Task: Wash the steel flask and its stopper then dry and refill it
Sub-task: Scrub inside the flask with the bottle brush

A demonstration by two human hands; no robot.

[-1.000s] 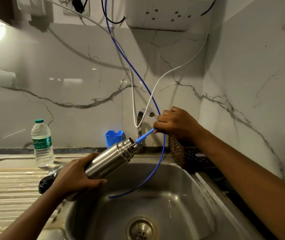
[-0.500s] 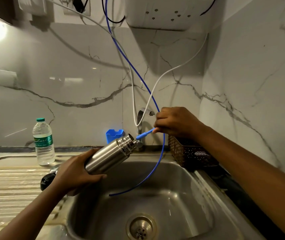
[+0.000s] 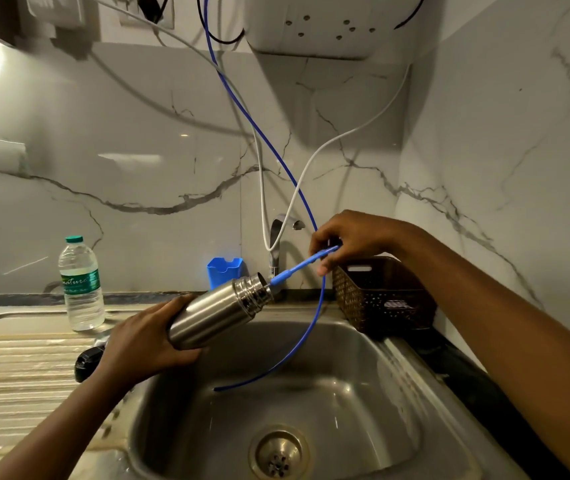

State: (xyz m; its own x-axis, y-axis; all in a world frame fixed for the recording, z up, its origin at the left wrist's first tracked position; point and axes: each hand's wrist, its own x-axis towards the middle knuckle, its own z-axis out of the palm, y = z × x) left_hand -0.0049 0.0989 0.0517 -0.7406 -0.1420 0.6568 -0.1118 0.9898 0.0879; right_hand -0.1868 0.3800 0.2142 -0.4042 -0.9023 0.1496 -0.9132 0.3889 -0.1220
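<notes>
My left hand (image 3: 141, 344) grips the base of the steel flask (image 3: 217, 311), which is tilted over the sink with its open threaded mouth pointing up and to the right. A blue brush handle (image 3: 299, 266) enters the mouth, pinched at its far end by my right hand (image 3: 349, 237). The brush head is hidden inside the flask. A black object, possibly the stopper (image 3: 88, 362), lies on the drainboard behind my left wrist.
The steel sink (image 3: 398, 393) with its drain (image 3: 278, 455) lies below. A tap (image 3: 276, 244) stands behind the flask, with a blue hose (image 3: 308, 337) and a white hose looping down. A water bottle (image 3: 81, 285), blue holder (image 3: 224, 271) and brown basket (image 3: 380, 292) stand around.
My right hand has drawn the blue handle further out of the flask mouth, up and to the right. The flask stays tilted in my left hand.
</notes>
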